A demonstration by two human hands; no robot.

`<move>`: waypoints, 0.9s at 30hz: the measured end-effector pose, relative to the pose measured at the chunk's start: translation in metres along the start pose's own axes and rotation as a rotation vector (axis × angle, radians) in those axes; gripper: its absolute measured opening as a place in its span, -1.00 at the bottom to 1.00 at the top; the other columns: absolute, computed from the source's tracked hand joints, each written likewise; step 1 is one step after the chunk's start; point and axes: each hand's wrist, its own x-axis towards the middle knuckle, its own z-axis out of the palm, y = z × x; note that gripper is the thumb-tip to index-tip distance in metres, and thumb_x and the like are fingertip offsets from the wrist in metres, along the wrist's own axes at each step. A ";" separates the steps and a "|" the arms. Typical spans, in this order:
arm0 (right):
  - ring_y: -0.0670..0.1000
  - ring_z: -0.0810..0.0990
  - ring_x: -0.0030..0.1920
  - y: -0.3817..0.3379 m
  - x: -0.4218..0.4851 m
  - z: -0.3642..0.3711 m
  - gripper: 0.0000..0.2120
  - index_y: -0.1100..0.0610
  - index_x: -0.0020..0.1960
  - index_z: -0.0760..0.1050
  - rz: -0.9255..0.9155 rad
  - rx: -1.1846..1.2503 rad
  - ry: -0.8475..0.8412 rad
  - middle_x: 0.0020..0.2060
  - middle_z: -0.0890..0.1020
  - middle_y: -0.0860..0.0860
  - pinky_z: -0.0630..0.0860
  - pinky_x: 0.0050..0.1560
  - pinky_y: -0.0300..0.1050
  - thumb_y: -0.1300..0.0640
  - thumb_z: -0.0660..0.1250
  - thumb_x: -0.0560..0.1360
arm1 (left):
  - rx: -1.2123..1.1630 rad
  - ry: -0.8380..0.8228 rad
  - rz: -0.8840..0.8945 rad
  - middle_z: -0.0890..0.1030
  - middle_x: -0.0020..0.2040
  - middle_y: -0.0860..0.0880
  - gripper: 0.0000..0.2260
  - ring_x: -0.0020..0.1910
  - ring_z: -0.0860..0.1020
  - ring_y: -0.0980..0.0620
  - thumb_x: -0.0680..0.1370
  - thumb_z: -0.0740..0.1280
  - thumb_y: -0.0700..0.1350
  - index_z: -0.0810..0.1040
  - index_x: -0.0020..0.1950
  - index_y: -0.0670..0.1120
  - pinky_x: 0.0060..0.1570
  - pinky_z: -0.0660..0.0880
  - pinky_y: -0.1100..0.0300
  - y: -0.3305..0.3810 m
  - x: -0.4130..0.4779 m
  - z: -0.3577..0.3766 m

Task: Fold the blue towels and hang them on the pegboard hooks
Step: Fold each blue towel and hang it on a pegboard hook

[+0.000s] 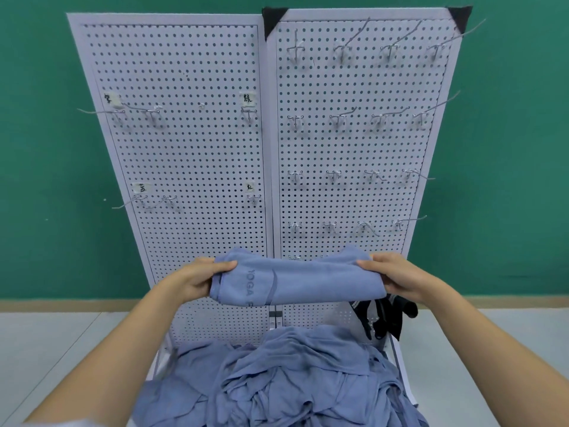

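Observation:
A folded blue towel [303, 280] printed with "YOGA" is held level in front of the white pegboard [197, 167]. My left hand [197, 278] grips its left end, thumb on top. My right hand [397, 277] pinches its right end. Below them lies a crumpled heap of several more blue towels [286, 380]. Metal hooks [338, 120] stick out in rows on the right panel. A few more hooks [140, 201] sit under handwritten labels on the left panel.
A black strap or cloth item [385, 318] hangs at the lower right of the pegboard, just under my right hand. Green wall [37, 149] rises behind the board. Grey floor [55, 349] spreads on both sides.

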 end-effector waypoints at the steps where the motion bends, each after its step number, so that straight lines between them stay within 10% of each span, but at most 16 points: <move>1: -0.01 0.53 -0.27 0.000 -0.001 0.001 -0.73 0.27 0.07 0.47 -0.001 -0.029 -0.005 -0.15 0.53 0.16 0.47 -0.40 -0.25 0.08 0.37 0.52 | 0.048 0.014 0.007 0.64 0.04 -0.19 -0.83 -0.05 0.62 -0.11 0.55 0.35 -0.16 0.54 0.05 -0.25 -0.17 0.58 0.06 0.001 -0.003 -0.001; 9: 0.07 0.50 -0.20 -0.019 -0.002 -0.006 -0.73 0.16 0.09 0.58 -0.201 0.268 -0.073 -0.11 0.52 0.18 0.56 -0.23 -0.18 0.19 0.46 0.40 | -0.090 -0.070 0.256 0.69 -0.02 -0.09 -0.85 -0.11 0.65 0.01 0.59 0.25 -0.20 0.54 0.11 -0.18 -0.12 0.61 0.17 0.031 -0.017 -0.015; 16: -0.05 0.55 -0.42 -0.023 -0.011 -0.005 -0.60 0.12 -0.21 0.64 -0.278 0.340 -0.025 -0.25 0.59 0.15 0.59 -0.37 -0.21 0.41 0.12 0.58 | -0.255 -0.124 0.341 0.67 -0.13 -0.06 -0.73 -0.28 0.63 0.07 0.62 0.12 -0.32 0.58 0.04 -0.09 -0.37 0.57 0.27 0.033 -0.024 -0.015; 27: 0.06 0.42 -0.23 -0.038 -0.018 0.003 -0.88 0.06 -0.11 0.47 -0.314 -0.056 0.161 -0.18 0.45 0.10 0.44 -0.18 -0.09 0.04 0.29 0.56 | -0.045 0.019 0.382 0.59 -0.16 -0.04 -0.75 -0.24 0.54 0.00 0.58 0.25 0.11 0.51 -0.15 -0.04 -0.30 0.47 0.15 0.041 -0.023 0.013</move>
